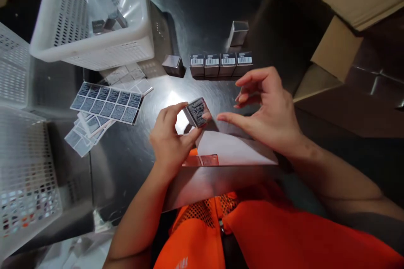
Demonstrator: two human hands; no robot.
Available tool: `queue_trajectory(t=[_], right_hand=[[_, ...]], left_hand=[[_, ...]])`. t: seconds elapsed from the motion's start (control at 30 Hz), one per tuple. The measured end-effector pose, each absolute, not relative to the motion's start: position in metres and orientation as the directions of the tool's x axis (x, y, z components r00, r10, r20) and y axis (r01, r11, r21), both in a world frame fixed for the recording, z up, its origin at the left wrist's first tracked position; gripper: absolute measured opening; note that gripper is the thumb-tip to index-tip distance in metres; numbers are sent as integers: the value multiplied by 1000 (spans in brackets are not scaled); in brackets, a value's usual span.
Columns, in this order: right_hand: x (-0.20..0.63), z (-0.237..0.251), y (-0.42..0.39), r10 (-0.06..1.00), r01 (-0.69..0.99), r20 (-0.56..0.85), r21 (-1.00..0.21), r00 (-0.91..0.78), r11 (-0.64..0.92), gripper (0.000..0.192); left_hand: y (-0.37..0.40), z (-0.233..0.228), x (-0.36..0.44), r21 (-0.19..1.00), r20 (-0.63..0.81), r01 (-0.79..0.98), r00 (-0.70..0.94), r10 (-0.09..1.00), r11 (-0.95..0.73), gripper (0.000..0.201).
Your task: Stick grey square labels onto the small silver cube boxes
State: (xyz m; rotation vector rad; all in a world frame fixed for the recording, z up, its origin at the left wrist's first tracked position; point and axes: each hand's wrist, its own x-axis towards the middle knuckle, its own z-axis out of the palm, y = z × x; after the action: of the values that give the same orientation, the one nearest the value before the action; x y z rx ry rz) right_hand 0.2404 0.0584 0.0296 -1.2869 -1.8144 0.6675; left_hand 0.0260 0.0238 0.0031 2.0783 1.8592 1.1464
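Orange vest (pixel 252 235) at the bottom edge, nearest the camera, both bare forearms reaching out over a steel table (pixel 132 164).

Left hand (pixel 168 141) pinches a small box (pixel 197 112), thumb on the near-left side, fingertips under and on the right side. The box is held off the table, tilted, its printed label face turned up toward the camera. Its long axis can't be told from here; it looks roughly cube-like.

Right hand (pixel 268 111) holds nothing. Fingers spread and curved, index finger stretched toward the box, tip just beside the box's right edge; touching or not, can't tell. So the box lies left of the right hand and right at the fingertips of the left hand, which is the nearer one since it already grips it.

Below the hands a white sheet (pixel 233 149) lies flat on the table, something reddish at its near-left corner.

Left of the hands, a label sheet (pixel 107 103) with a grid of dark stickers, loose peeled backing pieces (pixel 85 134) under and around it.

Farther out, a row of four boxes (pixel 220 64) side by side, barcodes facing the camera; one lone box (pixel 173 66) just left of the row, one upright box (pixel 238 33) behind it.

Far left, a white basket (pixel 94 50) with a plastic bag and a few boxes inside. Far right, cardboard flaps (pixel 334 46).
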Motion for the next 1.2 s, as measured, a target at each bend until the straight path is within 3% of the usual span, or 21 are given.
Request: queue_trajectory(t=[0.1,0.17,0.3,0.43,0.57,0.63,0.7,0.77,0.83,0.9,1.0,1.1,1.2], right_hand=[[238,26,53,758,410,344,-679,-554,609,55],[232,20,49,643,382,311,-598,-700,705,49],[222,11,44,638,386,295,-594,-712,706,14],[220,10,43,601,411,342,-486,-723,771,16],[220,13,42,406,255,587,-326,-700,910,18],[223,21,41,355,86,654,-406,-667,910,19],[229,31,41,442,-102,640,-631,-628,769,18],[235,38,45,646,-213,557,-819,-522,533,6],[240,41,53,831,-278,434,-894,-348,350,12],[242,39,63,924,-335,313,-914,-220,230,17],[244,34,72,949,-319,148,-946,-280,54,19],[244,35,71,913,-159,-57,-979,-405,-132,42],[242,39,65,905,-81,-139,-979,-402,-187,61]], left_hand=[[29,2,19,578,417,811,-198,887,-91,50],[33,1,15,623,362,782,-267,893,-19,52],[39,-1,10,691,272,720,-334,902,58,53],[43,-1,9,690,272,718,-368,889,87,54],[45,-2,7,777,240,625,-409,881,78,52],[47,-4,6,865,173,498,-400,900,55,55],[49,-6,5,947,76,319,-346,935,42,61],[49,-7,7,989,-17,141,-254,967,54,67],[48,-7,9,997,-55,49,-165,985,64,68],[44,-7,13,997,-34,59,-97,995,40,64],[37,-7,19,994,43,106,-14,999,-41,56],[32,-9,23,988,86,123,52,995,-92,56],[31,-9,24,985,64,152,82,995,-76,54]])
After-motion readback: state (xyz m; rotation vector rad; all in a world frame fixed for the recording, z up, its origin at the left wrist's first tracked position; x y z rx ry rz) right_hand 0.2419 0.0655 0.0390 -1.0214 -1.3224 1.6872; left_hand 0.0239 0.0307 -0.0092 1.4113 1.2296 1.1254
